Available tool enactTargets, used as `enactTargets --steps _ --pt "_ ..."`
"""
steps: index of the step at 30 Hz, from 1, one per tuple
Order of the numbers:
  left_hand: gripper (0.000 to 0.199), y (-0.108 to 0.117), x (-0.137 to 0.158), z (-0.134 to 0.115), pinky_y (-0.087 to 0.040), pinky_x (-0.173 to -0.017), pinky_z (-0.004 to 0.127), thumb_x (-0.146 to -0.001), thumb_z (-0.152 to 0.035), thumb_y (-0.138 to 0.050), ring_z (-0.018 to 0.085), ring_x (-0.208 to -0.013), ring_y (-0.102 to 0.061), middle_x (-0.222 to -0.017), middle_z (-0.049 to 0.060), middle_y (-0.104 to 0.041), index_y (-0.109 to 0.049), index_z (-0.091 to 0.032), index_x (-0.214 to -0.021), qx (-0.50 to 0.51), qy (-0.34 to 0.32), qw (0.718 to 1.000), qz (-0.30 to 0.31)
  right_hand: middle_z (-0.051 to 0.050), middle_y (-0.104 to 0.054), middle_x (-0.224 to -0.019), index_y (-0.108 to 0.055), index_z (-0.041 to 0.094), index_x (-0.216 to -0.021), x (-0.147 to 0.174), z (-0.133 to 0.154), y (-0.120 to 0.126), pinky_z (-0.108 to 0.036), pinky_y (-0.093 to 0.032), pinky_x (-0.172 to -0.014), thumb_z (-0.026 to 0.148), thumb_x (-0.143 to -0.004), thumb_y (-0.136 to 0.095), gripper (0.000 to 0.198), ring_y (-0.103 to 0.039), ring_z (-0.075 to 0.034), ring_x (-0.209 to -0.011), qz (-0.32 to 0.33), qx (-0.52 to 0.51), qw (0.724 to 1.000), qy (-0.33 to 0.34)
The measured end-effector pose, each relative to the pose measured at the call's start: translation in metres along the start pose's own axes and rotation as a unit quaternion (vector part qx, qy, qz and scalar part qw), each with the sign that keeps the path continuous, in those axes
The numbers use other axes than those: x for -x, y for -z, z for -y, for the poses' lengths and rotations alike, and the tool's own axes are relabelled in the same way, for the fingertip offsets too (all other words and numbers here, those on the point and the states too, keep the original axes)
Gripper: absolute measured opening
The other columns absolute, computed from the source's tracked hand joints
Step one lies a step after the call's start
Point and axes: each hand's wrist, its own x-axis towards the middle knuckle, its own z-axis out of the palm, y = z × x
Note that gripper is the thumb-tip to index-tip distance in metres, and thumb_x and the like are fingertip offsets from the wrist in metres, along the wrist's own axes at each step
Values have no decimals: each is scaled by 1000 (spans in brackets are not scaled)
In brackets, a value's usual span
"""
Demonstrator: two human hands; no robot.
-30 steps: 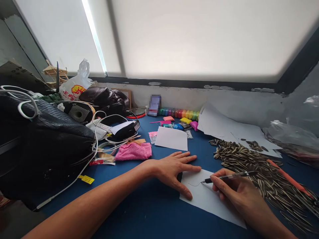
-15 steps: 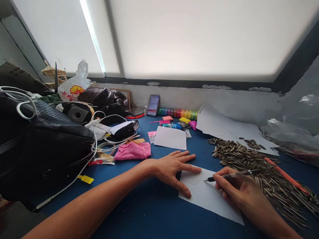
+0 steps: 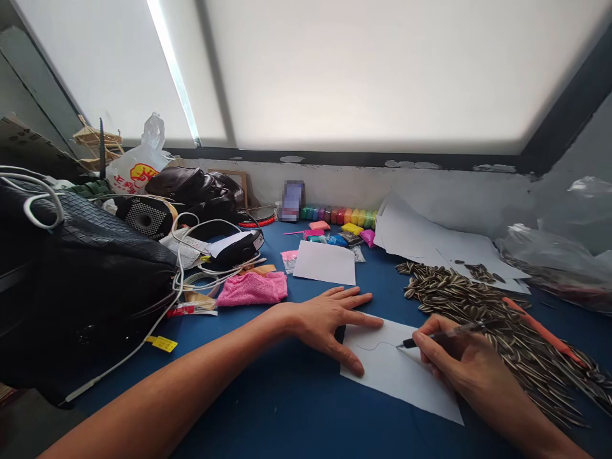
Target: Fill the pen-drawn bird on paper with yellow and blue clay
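A sheet of white paper (image 3: 401,376) lies tilted on the blue table, with a thin wavy line drawn across its upper part. My left hand (image 3: 332,322) is spread flat over the sheet's left edge, thumb and fingers apart, holding nothing. In my right hand (image 3: 459,363) is a dark pen with a clear barrel (image 3: 442,335), pinched between thumb and fingers. Its tip touches the paper at the right end of the line. Just beyond the right hand lies a heap of striped sunflower seeds (image 3: 478,312).
An orange stick-like tool (image 3: 545,331) rests on the seeds. Behind are a smaller white paper (image 3: 325,262), a stack of sheets (image 3: 430,233) and coloured clay packs (image 3: 339,215). A pink cloth (image 3: 253,288), white cables and a black bag (image 3: 95,287) crowd the left.
The pen in my right hand has moved slightly right, and the drawn line is longer. My left hand stays flat on the paper. The whole view has shifted a little.
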Motion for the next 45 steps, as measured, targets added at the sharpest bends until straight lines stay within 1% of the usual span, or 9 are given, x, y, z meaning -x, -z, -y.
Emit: enactTargets --steps 4,8,14,18,24,31,35,39,45 --pt "89 0 0 0 1 -118 49 -73 -70 -63 30 -148 4 -161 6 -4 -33 -32 -148 3 1 1000 -3 3 -50 -53 -55 23 -68 -1 1 -1 -25 -32 -46 59 -82 -49 39 -40 -12 -48 -14 9 1000 18" --pt "87 -1 0 -1 0 -118 50 -74 -69 -62 29 -148 4 -161 5 -4 -34 -32 -148 5 3 1000 -4 4 -46 -52 -54 23 -67 1 3 1 -24 -33 -46 57 -82 -50 37 -40 -12 -48 1 12 1000 23" --pt "88 -1 0 0 1 -118 51 -74 -70 -62 30 -148 5 -161 3 -3 -32 -32 -148 6 1 1000 -3 5 -42 -49 -51 24 -66 6 6 0 -24 -31 -45 54 -84 -49 35 -35 -11 -46 -33 -10 999 16" --pt "90 -1 0 1 1 -118 51 -73 -71 -62 30 -148 5 -161 2 -3 -32 -34 -148 5 1 1000 -2 5 -43 -45 -48 24 -62 4 8 2 -24 -34 -43 58 -78 -50 37 -39 -11 -43 -13 -5 1000 13" --pt "90 -1 -1 1 1 -118 51 -73 -71 -62 30 -148 5 -161 4 -3 -31 -33 -149 1 2 1000 0 4 -46 -46 -51 24 -63 3 10 3 -23 -36 -41 58 -74 -50 36 -42 -11 -42 -15 3 1000 10" --pt "89 -3 -1 3 0 -118 49 -73 -72 -61 27 -148 5 -161 5 -3 -31 -34 -148 0 1 1000 -2 4 -48 -49 -60 24 -69 6 0 -2 -22 -38 -42 54 -83 -52 33 -44 -12 -44 -54 24 997 48" --pt "90 -3 -1 4 0 -118 49 -73 -73 -60 27 -148 5 -161 6 -3 -31 -34 -148 -1 0 1000 -4 1 -59 -61 -64 24 -69 5 -3 -5 -22 -42 -43 54 -82 -56 34 -50 -12 -46 -53 1 994 97" --pt "88 -2 0 2 1 -118 49 -74 -72 -60 26 -149 5 -161 6 -4 -32 -34 -148 3 -1 1000 -5 0 -62 -64 -68 24 -76 4 -3 -8 -21 -44 -43 55 -83 -58 33 -52 -12 -47 -31 -14 995 98" --pt "88 -2 0 1 0 -118 49 -74 -71 -61 26 -149 5 -161 6 -4 -32 -33 -148 3 2 1000 -5 -2 -64 -67 -70 25 -76 3 -4 -11 -21 -48 -46 56 -80 -60 33 -59 -15 -57 -44 -24 992 116"
